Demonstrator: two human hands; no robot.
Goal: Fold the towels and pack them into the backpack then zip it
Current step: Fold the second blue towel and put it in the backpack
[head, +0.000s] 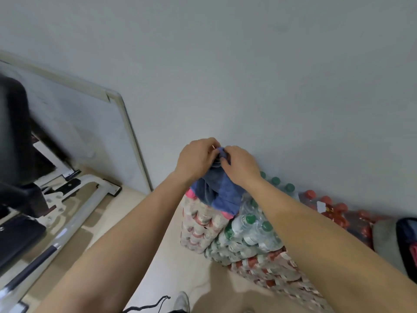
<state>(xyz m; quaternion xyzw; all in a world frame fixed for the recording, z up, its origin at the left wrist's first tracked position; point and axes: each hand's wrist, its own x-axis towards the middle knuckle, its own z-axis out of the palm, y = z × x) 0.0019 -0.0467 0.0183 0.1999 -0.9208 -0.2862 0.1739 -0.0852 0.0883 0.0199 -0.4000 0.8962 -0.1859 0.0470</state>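
Observation:
A blue towel hangs in the air in front of me, bunched and draped downward over the stacked drink packs. My left hand and my right hand are close together at its top edge, both pinching the cloth. A dark backpack shows only partly at the right edge of the view, beside something grey.
Shrink-wrapped packs of bottles with green caps and cans are stacked on the floor against the wall. Red-capped bottles lie further right. A whiteboard leans on the wall at left, beside gym equipment.

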